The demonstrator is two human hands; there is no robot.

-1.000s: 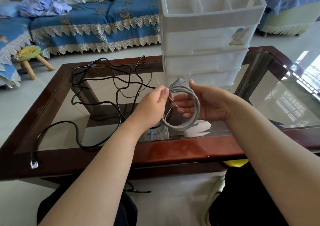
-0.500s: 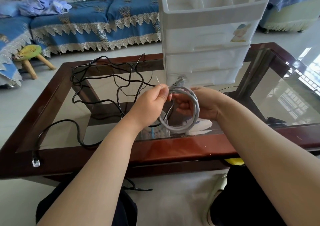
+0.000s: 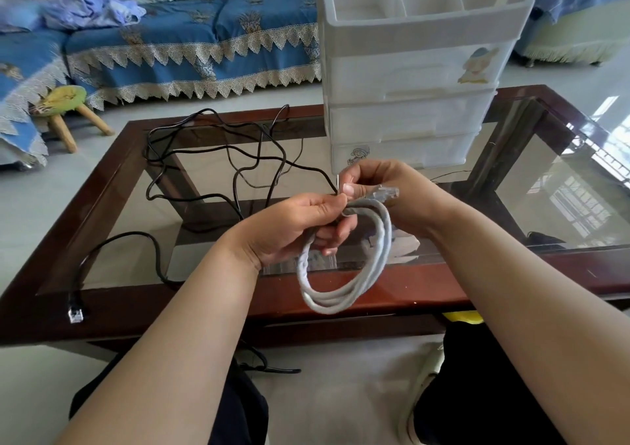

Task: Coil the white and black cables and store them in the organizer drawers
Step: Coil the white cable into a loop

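1. Both our hands hold the coiled white cable [image 3: 344, 271] above the counter's [image 3: 341, 294] near edge.
2. Our left hand [image 3: 289, 226] and right hand [image 3: 392, 196] pinch a thin tie [image 3: 337, 185] at the coil's top, fingers curled.
3. Our black cable [image 3: 211, 172] sprawls loose at ten o'clock; the organizer [image 3: 409, 69] stands at twelve.

The organizer [image 3: 409, 69] top runs off the frame, and fingers [image 3: 335, 240] hide part of the white cable [image 3: 344, 294].

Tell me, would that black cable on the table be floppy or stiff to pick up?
Probably floppy: the black cable lies in loose, wandering loops on the glass table, so it would likely droop and trail. It looks thin, so probably light. Its plug rests at the near edge and might snag or swing.
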